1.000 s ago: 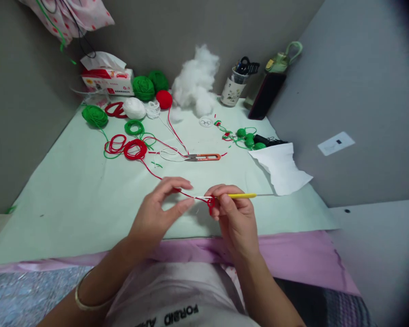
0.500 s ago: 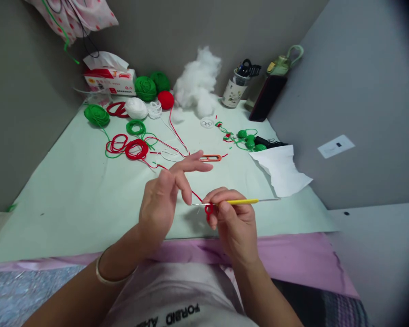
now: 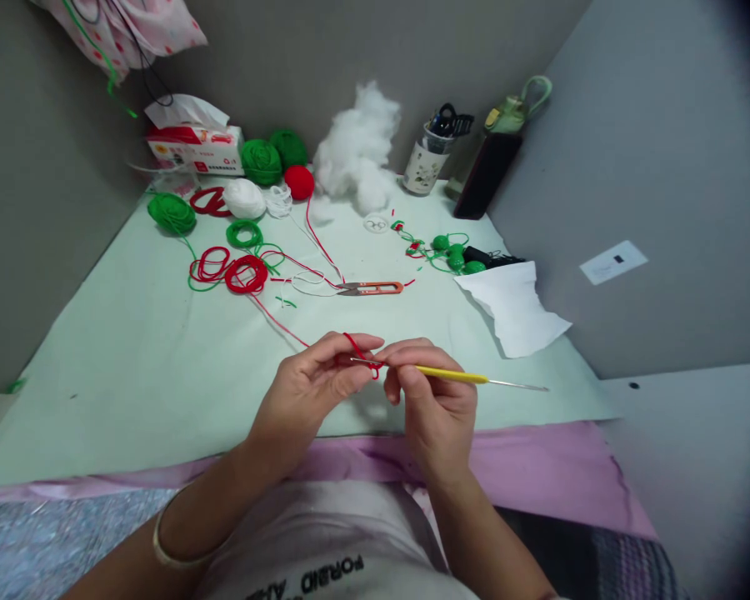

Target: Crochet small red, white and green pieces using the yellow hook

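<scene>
In my right hand (image 3: 441,408) is a yellow-handled crochet hook (image 3: 453,374), its thin tip pointing left and a metal end sticking out to the right. A small loop of red yarn (image 3: 376,372) sits on the hook near its tip. My left hand (image 3: 309,379) is closed on the red yarn, with a strand passing over its index finger. From there the strand runs back over the table toward a red yarn coil (image 3: 246,274). Orange-handled thread snips (image 3: 375,288) lie just beyond both hands.
Behind lie green yarn balls (image 3: 261,162), a red ball (image 3: 299,182), a white ball (image 3: 244,198) and fluffy white stuffing (image 3: 359,154). To the right are green crocheted pieces (image 3: 456,256), white paper (image 3: 509,307), a pen cup (image 3: 425,167) and a dark phone (image 3: 487,177). A tissue box (image 3: 197,150) stands back left.
My left hand has come down from its raised, spread pose and closed on the red yarn beside the hook. The snips it partly covered now show fully. The hook has tilted slightly.
</scene>
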{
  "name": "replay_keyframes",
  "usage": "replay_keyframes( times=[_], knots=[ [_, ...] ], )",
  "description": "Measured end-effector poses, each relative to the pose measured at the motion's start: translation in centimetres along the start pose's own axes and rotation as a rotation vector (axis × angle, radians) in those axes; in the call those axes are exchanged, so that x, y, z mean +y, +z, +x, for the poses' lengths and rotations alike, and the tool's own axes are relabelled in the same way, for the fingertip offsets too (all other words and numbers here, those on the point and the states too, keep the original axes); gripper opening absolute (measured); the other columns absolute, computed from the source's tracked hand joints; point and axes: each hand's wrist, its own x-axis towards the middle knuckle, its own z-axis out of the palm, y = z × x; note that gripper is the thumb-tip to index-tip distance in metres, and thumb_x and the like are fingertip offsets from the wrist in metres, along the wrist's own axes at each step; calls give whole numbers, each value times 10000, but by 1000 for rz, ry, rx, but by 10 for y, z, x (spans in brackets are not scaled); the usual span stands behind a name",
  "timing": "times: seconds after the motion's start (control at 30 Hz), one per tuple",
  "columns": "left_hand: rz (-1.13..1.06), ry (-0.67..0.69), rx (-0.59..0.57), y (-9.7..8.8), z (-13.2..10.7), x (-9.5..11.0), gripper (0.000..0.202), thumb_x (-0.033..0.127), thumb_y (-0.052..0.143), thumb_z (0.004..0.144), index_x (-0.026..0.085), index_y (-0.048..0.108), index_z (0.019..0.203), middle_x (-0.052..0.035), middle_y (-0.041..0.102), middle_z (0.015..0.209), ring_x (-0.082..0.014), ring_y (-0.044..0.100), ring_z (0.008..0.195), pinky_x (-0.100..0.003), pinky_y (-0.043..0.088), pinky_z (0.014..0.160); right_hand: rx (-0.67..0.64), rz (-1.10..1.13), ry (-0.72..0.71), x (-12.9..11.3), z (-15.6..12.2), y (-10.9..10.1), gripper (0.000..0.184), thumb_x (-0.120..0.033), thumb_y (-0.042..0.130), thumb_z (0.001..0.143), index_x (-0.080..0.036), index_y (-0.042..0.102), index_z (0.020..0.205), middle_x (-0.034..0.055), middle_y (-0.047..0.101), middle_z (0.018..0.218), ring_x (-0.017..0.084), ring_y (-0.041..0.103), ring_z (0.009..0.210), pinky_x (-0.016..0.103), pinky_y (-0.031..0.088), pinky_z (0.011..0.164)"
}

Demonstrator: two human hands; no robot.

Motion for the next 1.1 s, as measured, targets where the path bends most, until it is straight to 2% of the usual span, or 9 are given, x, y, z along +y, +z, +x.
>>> replay_keyframes(
  times=[0.13,0.3,0.43,0.5,0.6,0.7,0.77,0.9,1.1],
  knots=[
    [-110,-25,21,1,3,0,151,251,877,862,291,863,1007,15,791,911,-111,696,848,-181,554,794,-16,-88,-74,-2,2,3,138,-242,693,1017,-287,824,1021,29,776,991,111,631,681,236,520,545],
    [-121,-64,78,4,2,1,400,194,883,841,282,808,1224,46,683,794,-49,511,586,-131,440,521,-37,-248,-125,-1,1,3,144,-235,666,1028,-280,801,1041,24,718,928,136,652,717,269,547,584],
    [-253,-111,50,6,-2,-1,582,188,886,839,283,716,1387,50,649,789,-35,459,538,-127,382,472,-118,-673,-430,4,-6,-1,324,-120,673,996,-300,773,1247,58,739,1036,187,709,915,329,611,768],
    [-367,-199,-1,4,-2,0,560,195,882,846,258,723,1379,60,607,737,-10,371,488,-117,331,455,-123,-740,-512,5,-8,-2,393,-96,681,984,-302,751,1311,72,749,1101,198,713,969,343,615,809],
    [-492,-326,-71,-1,0,4,421,192,863,864,201,785,1277,58,575,717,22,242,452,-116,271,436,-26,-517,-348,2,-3,-3,288,-126,655,1006,-300,791,1192,48,762,1004,194,709,912,344,603,768],
    [-506,-309,-69,-6,2,8,319,177,833,888,201,824,1206,58,547,693,23,219,455,-118,257,442,73,-168,-110,-2,4,-2,182,-209,645,1028,-276,813,1004,18,720,856,161,660,737,315,555,661],
    [-475,-271,-65,-5,2,8,302,182,828,895,237,833,1192,57,547,700,21,242,458,-122,255,449,63,-28,-11,-3,7,-1,163,-252,665,1023,-266,815,963,14,709,850,143,633,686,305,534,640],
    [-358,-220,-78,0,-1,3,345,197,844,886,309,824,1211,24,630,858,15,338,489,-139,265,452,-3,-41,12,2,7,2,130,-260,702,1006,-276,829,985,35,771,959,164,680,812,309,553,699],
    [-315,-174,1,2,-1,-1,280,264,865,884,284,843,1162,29,628,804,2,393,509,-138,321,480,-12,-142,-33,2,4,3,173,-216,668,1024,-297,820,1032,17,788,967,155,685,775,307,565,681]
  ],
)
